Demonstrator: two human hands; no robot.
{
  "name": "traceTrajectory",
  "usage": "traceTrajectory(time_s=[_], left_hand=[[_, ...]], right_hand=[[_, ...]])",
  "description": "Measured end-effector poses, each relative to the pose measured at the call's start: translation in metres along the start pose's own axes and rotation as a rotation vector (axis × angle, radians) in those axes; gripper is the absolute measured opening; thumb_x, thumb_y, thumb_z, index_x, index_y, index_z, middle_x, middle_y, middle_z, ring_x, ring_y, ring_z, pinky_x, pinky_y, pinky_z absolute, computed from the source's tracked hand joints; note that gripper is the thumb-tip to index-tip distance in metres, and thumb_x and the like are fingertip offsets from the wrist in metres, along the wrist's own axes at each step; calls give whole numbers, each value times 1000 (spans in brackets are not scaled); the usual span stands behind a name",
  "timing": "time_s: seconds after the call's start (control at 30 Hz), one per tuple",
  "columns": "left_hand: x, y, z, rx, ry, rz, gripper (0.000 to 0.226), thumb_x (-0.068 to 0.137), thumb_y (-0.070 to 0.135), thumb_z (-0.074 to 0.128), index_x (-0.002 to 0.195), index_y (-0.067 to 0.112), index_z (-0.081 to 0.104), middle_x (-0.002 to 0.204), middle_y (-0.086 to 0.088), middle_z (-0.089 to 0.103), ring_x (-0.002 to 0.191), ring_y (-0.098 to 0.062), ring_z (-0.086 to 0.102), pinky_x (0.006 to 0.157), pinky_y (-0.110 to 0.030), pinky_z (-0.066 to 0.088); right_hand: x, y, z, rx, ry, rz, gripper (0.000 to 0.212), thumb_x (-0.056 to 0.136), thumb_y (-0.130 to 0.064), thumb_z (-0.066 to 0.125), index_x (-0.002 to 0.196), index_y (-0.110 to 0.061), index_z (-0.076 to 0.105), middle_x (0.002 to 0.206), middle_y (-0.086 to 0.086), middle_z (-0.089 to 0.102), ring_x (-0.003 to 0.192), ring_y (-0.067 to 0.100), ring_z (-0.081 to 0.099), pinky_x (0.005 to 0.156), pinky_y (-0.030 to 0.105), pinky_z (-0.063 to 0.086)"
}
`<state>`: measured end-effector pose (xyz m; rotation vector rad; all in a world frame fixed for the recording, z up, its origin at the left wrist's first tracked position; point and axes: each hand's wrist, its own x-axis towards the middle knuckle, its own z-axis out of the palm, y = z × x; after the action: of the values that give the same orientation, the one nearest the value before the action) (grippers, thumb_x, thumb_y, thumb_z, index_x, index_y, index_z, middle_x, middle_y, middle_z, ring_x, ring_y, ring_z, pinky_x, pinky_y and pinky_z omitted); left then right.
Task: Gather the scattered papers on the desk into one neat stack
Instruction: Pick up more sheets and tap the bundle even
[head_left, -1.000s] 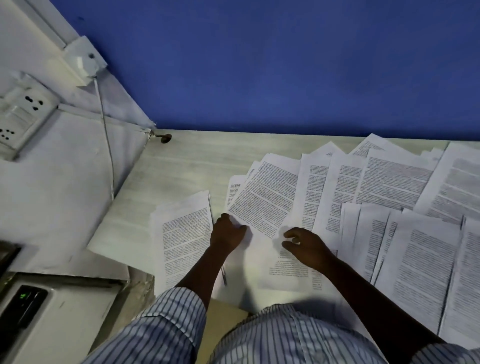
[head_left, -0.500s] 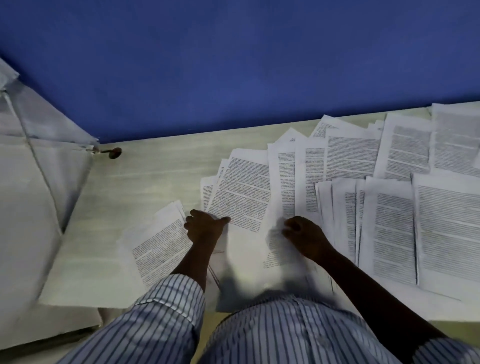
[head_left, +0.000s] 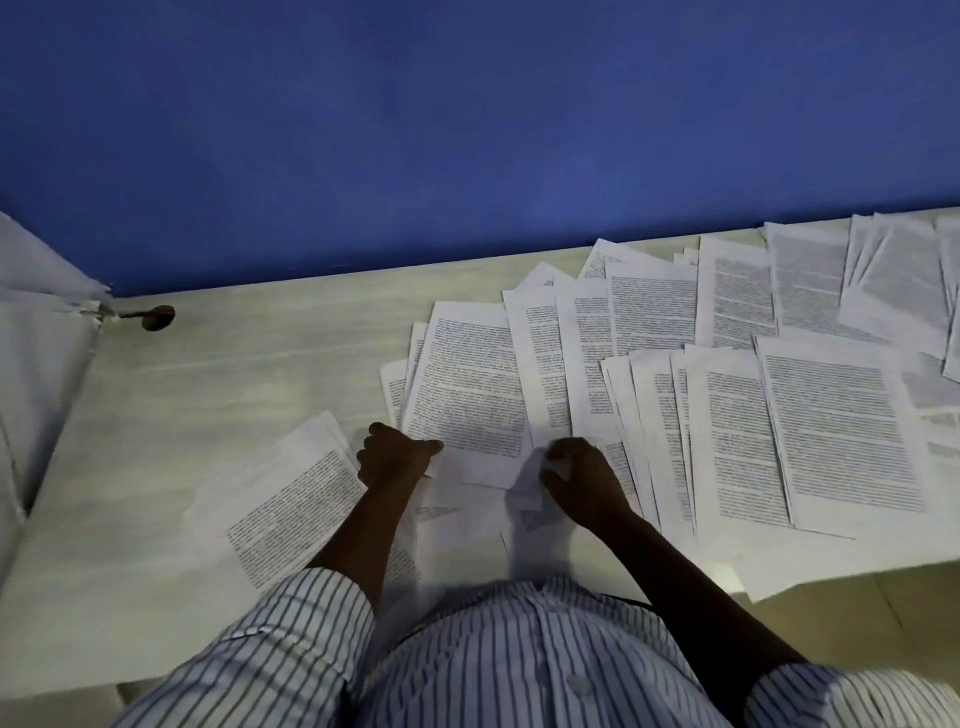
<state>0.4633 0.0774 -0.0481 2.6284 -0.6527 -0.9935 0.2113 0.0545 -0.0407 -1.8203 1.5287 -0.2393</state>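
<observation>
Our left grip (head_left: 395, 460) pinches the corner of a white printed sheet (head_left: 467, 395); our right grip (head_left: 582, 480) curls round a neighbouring sheet (head_left: 524, 493). The scattered papers (head_left: 831, 415) fan rightward over the pale wooden surface (head_left: 234, 374), nearest our right.

The desk (head_left: 234, 374) has a pale, wood-grained top. Printed papers (head_left: 831, 426) lie overlapped and fanned across its right half, from the far edge almost to the near edge. A smaller pile (head_left: 291, 509) lies tilted just left of that spread, towards the near edge, and a small dark knob (head_left: 156, 317) sits at the far left corner.
</observation>
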Motion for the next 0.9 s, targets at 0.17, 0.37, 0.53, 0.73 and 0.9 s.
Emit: traceTrajectory(time_s=[0.17, 0.37, 0.53, 0.73, 0.9], left_hand=[[-19, 0, 2, 165, 72, 85, 87, 72, 53, 80, 132, 4, 42, 137, -17, 44, 126, -36, 43, 101, -46, 42], [-27, 3, 1, 12, 4, 94, 77, 79, 49, 76, 132, 2, 46, 133, -18, 55, 119, -35, 57, 94, -40, 49], [-32, -7, -1, -63, -148, 177, 43, 82, 41, 71, 110, 8, 69, 114, -7, 71, 103, -28, 67, 81, -29, 53], [-24, -31, -17, -110, -483, -73, 45, 86, 20, 75, 120, -5, 60, 110, -22, 69, 94, -35, 70, 84, -47, 59], [-17, -30, -20, -7, -131, 24, 50, 79, 40, 76, 107, 1, 62, 99, -10, 68, 95, -28, 68, 74, -32, 57]], right_hand=[[1, -8, 6, -68, 9, 47, 33, 84, -23, 74, 111, -7, 66, 122, 11, 62, 114, 29, 59, 92, 30, 45], [7, -32, 16, -267, -49, 76, 58, 88, -39, 67, 136, -10, 51, 136, 12, 51, 126, 29, 49, 97, 40, 49], [5, -30, 19, -338, -44, 66, 56, 89, -40, 65, 136, -12, 50, 138, 10, 49, 128, 28, 46, 97, 40, 49], [4, -28, 19, -316, -33, 61, 54, 90, -39, 65, 134, -12, 52, 138, 6, 48, 128, 25, 46, 96, 40, 49], [5, -28, 19, -300, -6, 60, 50, 90, -39, 65, 131, -13, 55, 135, 5, 51, 125, 24, 50, 94, 38, 50]])
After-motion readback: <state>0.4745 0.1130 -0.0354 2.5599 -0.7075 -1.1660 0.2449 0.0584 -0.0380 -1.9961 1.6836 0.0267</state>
